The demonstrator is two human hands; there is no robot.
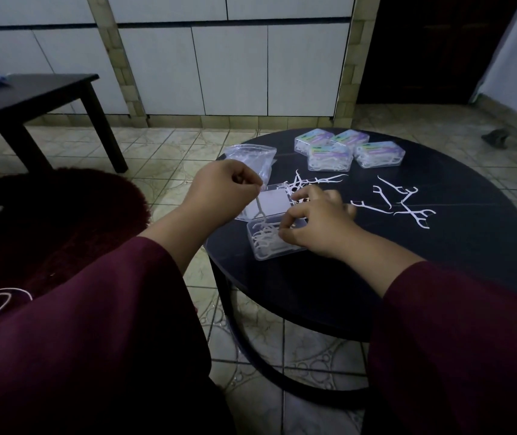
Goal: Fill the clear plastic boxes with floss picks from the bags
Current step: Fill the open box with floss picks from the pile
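Clear plastic marks what crowds your dark round surface (439, 271): four filled, closed boxes (349, 150) at the far edge, a nearly empty bag (250, 157) behind your left hand, and loose floss picks (404, 200) scattered right of the open box (269, 238). Your left hand (222, 191) hovers above the box's raised lid (268, 204), its grip pinching one pick (259, 206) that hangs down. Your right hand (316, 221) rests fingers-curled on the box's right edge, holding it.

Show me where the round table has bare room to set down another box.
Free: the near-right of the round table, between the right hand and the rim; also the far-right edge beyond the loose floss picks. Crowded: the open box, the bag and the four closed boxes.
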